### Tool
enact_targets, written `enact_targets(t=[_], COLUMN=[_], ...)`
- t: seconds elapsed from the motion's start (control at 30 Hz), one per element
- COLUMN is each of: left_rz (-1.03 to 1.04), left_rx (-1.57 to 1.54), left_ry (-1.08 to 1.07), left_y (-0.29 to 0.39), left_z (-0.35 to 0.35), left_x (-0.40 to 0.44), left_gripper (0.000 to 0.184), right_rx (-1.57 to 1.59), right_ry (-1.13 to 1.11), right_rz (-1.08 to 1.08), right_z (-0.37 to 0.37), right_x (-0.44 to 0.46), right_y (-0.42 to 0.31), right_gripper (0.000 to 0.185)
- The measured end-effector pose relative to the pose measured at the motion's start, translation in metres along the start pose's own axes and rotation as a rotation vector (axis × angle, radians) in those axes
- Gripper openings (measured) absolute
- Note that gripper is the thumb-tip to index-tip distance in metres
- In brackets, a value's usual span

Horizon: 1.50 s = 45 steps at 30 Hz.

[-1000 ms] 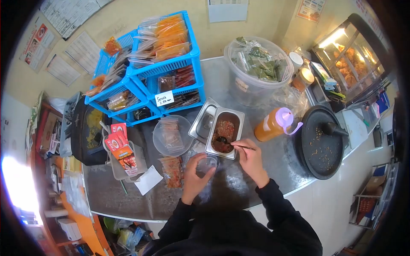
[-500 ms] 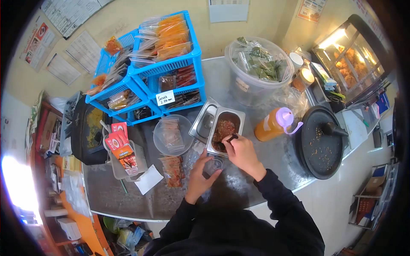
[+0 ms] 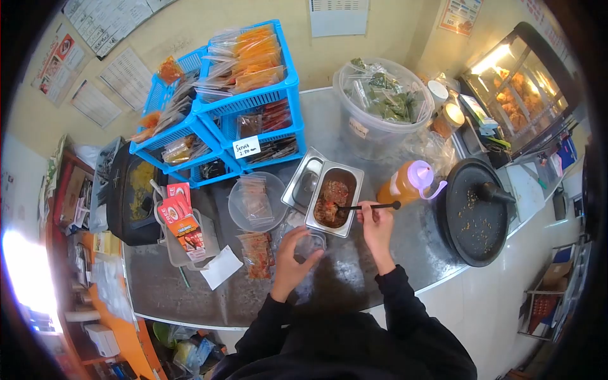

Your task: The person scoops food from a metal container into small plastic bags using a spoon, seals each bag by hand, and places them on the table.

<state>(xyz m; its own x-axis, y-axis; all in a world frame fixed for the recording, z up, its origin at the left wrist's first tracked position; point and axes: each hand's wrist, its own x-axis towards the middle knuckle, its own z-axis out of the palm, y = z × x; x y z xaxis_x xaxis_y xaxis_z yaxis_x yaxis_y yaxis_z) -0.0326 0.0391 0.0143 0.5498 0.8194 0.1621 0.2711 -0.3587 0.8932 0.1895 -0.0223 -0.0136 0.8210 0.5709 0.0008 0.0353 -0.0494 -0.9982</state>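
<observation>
My left hand (image 3: 291,264) is curled around a small clear plastic cup (image 3: 314,239), just in front of a metal food pan (image 3: 358,183). Reddish-brown chunky sauce (image 3: 332,191) sits in the pan. My right hand (image 3: 378,232) grips a black spoon (image 3: 349,207) by its handle, to the right of the pan. The spoon lies nearly level across the pan's right rim, its tip down in the sauce. A metal lid (image 3: 295,190) leans against the pan's left side.
Blue baskets (image 3: 247,95) of sachets stand behind, beside a large plastic tub (image 3: 354,120). On the right are a squeeze bottle (image 3: 400,183) and a stone mortar (image 3: 472,234). A round plastic lid (image 3: 239,212) with packets and several filled sachets (image 3: 256,256) lie left.
My right hand has moved right, away from above the pan, and the spoon has gone from upright to nearly level. My left hand with the cup has shifted slightly left.
</observation>
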Motion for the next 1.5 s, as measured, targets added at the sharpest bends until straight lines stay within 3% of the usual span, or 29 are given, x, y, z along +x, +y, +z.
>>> enact_targets(t=[0.27, 0.63, 0.87, 1.17, 1.5], left_rz=[0.014, 0.158, 0.185, 0.184, 0.171], left_rx=[0.025, 0.207, 0.236, 0.064, 0.031], left_ry=[0.068, 0.131, 0.148, 0.147, 0.171], left_y=[0.0, 0.035, 0.032, 0.028, 0.037], left_z=[-0.01, 0.006, 0.026, 0.023, 0.02], left_x=[0.014, 0.051, 0.063, 0.062, 0.066], left_gripper=[0.051, 0.04, 0.046, 0.05, 0.052], right_rx=[0.073, 0.388, 0.559, 0.487, 0.384], right_ry=[0.006, 0.158, 0.198, 0.109, 0.063], right_rz=[0.033, -0.023, 0.011, 0.028, -0.167], right_z=[-0.014, -0.016, -0.018, -0.034, -0.023], right_x=[-0.01, -0.038, -0.051, -0.038, -0.04], right_y=[0.005, -0.064, -0.077, -0.084, -0.073], right_gripper=[0.025, 0.028, 0.028, 0.028, 0.029])
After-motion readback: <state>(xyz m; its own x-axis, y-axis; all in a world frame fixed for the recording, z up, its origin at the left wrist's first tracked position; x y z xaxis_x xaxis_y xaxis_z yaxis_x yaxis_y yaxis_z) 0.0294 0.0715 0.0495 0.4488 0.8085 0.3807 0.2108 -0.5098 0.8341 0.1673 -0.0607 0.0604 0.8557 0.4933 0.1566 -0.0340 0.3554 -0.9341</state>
